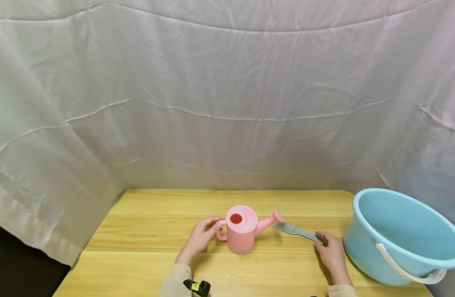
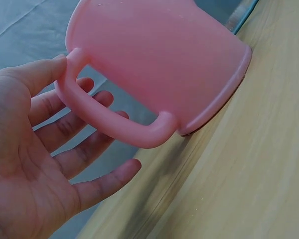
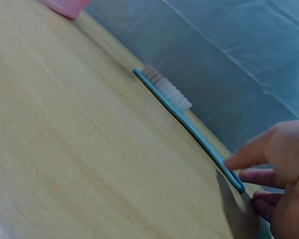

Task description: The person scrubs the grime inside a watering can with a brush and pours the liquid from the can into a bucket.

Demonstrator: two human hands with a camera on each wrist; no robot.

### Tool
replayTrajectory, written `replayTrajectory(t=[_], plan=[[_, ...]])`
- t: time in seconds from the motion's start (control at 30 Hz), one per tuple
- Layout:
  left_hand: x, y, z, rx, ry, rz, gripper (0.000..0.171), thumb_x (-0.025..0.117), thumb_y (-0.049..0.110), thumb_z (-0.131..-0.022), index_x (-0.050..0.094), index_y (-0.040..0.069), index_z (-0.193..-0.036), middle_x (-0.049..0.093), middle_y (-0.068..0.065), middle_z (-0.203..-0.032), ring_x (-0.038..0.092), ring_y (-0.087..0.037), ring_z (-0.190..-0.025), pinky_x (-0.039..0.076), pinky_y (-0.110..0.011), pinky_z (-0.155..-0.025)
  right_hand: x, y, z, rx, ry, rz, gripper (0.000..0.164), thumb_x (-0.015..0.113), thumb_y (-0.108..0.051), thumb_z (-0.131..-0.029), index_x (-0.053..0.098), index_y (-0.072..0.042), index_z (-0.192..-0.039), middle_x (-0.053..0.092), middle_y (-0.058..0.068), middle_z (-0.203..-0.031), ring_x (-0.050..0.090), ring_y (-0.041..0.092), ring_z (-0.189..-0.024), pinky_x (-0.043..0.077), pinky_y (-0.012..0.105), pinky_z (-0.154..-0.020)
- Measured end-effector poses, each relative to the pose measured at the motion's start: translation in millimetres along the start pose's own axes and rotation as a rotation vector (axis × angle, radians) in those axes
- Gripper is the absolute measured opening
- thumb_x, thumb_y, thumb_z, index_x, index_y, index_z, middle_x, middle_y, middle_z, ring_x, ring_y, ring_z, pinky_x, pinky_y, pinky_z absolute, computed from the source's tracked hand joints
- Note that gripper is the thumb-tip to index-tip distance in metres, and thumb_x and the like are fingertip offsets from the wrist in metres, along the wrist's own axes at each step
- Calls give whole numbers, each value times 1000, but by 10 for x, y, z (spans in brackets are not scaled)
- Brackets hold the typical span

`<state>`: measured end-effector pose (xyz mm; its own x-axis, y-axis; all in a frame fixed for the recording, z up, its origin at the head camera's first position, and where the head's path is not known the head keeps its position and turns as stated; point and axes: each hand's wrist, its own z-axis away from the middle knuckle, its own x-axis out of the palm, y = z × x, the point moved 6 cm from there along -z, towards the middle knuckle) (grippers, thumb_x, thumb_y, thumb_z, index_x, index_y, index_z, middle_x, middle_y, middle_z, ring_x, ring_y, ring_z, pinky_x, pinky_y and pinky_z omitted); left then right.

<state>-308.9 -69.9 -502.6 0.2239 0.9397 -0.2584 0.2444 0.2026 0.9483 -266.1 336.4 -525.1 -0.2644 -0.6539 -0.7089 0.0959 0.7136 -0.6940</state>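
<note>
A pink watering can (image 1: 241, 233) stands upright on the wooden table, its spout pointing right. My left hand (image 1: 202, 239) is at its handle (image 2: 112, 117): the thumb lies against the upper part, while the other fingers reach behind it, spread and slightly bent. To the right, a blue long-handled scrub brush (image 1: 299, 232) lies bristles up, its head close to the spout's rose (image 1: 277, 216). At the far end of the brush handle, my right hand (image 1: 330, 249) pinches it between thumb and index finger. The remaining right fingers (image 3: 266, 204) are bent beside the handle end.
A large light-blue bucket (image 1: 361, 235) with a white carrying handle (image 1: 394, 264) stands at the table's right side, close by the right hand. Grey cloth (image 1: 227, 144) hangs behind the table (image 1: 138, 264) and on both sides.
</note>
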Motion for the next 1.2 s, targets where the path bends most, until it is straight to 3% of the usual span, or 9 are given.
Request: replayTrajectory(t=[0.2,0.43,0.67,0.83,1.1,1.2], plan=[[2,-6,0,-18,0,8,29,61,30,-96,67,12,-118,69,-20,-98,64,-32,-99,49,-23,-85,-1,8,-18,-24,38,64,35,62,4,-83,63,8,-118,60,32,-122,50,51,-117,37,59,-101],[7,-13,-1,-27,21,-6,27,60,27,-97,67,11,-118,70,-19,-103,63,-34,-99,48,-23,-84,-11,-4,-5,-28,48,89,31,58,4,-86,63,8,-116,60,33,-120,50,49,-116,27,56,-104],[-11,316,108,-39,3,-15,26,59,22,-98,66,6,-118,68,-24,-108,62,-41,-104,47,-23,-88,-3,-30,-4,-89,17,152,28,60,3,-86,65,6,-113,65,30,-114,55,47,-109,24,51,-96],[-8,322,114,-41,7,-11,26,59,23,-98,67,7,-117,69,-23,-109,62,-39,-105,47,-27,-92,-8,-44,-12,-128,8,178,28,62,2,-84,66,4,-112,67,26,-105,55,44,-104,25,52,-92],[-5,333,122,-48,15,-4,26,59,24,-98,67,7,-116,69,-23,-107,62,-39,-105,46,-32,-95,-12,-24,-2,-39,-32,174,36,61,0,-87,61,-3,-122,56,24,-112,52,41,-106,36,56,-81],[-12,362,128,-39,7,-9,26,59,23,-98,67,6,-116,68,-24,-107,62,-40,-105,46,-30,-94,-17,-24,-5,-44,-48,170,38,61,0,-86,59,-2,-124,56,23,-111,53,40,-105,38,56,-81]])
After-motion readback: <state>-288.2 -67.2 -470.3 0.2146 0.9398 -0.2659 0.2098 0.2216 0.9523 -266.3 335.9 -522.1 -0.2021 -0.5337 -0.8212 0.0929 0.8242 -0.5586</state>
